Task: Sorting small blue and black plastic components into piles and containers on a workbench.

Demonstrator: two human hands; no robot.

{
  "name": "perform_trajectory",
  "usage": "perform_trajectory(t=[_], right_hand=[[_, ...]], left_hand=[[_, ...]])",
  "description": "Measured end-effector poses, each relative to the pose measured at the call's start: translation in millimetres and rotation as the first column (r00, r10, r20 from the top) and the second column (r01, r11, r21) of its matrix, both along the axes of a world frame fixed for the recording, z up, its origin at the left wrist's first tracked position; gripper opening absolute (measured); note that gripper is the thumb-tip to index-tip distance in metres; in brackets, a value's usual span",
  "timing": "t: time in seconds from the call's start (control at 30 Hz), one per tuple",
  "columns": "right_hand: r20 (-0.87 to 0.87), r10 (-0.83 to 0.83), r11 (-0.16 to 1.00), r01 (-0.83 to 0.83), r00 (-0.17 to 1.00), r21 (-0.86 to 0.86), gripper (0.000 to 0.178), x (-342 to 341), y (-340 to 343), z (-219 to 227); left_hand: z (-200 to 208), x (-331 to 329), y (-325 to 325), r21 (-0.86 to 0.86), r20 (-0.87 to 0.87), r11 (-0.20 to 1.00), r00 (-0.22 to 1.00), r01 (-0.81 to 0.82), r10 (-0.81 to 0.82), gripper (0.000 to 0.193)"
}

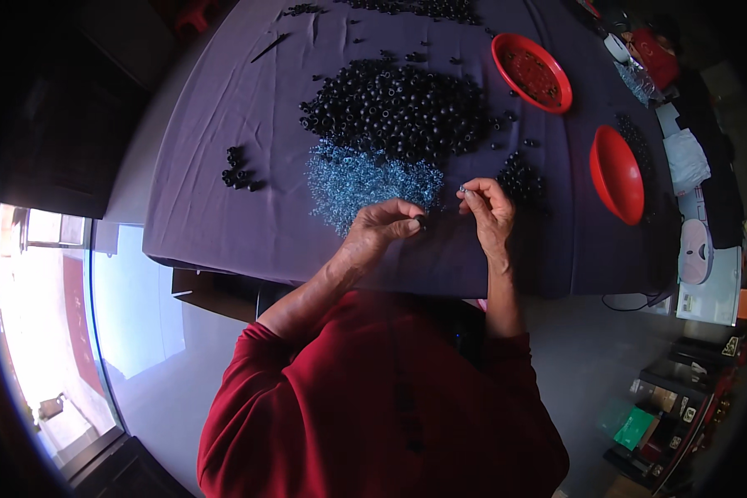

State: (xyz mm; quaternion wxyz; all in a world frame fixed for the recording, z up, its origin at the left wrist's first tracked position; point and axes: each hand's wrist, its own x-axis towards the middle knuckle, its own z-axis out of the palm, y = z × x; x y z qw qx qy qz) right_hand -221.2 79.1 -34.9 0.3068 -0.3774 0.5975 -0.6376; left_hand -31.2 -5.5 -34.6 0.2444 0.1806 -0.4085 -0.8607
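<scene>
Apparently around nine o'clock from the hands, a few black beads (240,173) sit apart; at ten lies a glittery blue pile (365,184), with a big black bead heap (394,109) at eleven. One black bead (421,222) is pinched in the left hand (375,232), near-closed, fingertips toward three, forearm slanting toward one; the bead's long axis is too small to tell. The right hand (491,217) pinches a tiny shiny bit (462,190), its direction unclear, fingertips toward ten, forearm toward twelve. A red bowl (617,178) stands between two and three.
</scene>
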Motion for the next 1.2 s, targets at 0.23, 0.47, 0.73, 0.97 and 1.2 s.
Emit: perform_trajectory(t=[0.23,0.47,0.73,0.97,1.2], right_hand=[[-0.094,0.048,0.997,-0.053,0.994,-0.060,0.009,20.9,10.0,25.4],[-0.105,0.119,0.982,-0.132,0.987,-0.134,0.011,27.0,16.2,35.6],[-0.387,0.054,0.989,-0.102,0.921,-0.104,0.012,29.6,14.5,35.8],[-0.024,0.060,0.995,-0.057,0.998,0.086,0.021,29.1,17.9,33.9],[-0.150,0.152,0.980,-0.129,0.977,0.150,0.024,26.1,17.5,34.3]], left_hand=[[2.7,-20.6,2.5,-0.040,-0.017,0.999,1.000,-0.005,0.005,0.017],[6.8,-29.7,10.6,0.009,-0.137,1.000,0.991,-0.003,0.004,0.013],[6.5,-28.7,6.5,-0.037,-0.151,0.999,0.988,0.015,-0.020,0.013],[10.0,-25.8,6.4,-0.223,-0.115,0.975,0.993,-0.006,-0.020,0.015],[6.9,-25.8,8.1,-0.530,-0.108,0.843,0.993,-0.091,0.040,0.020]])
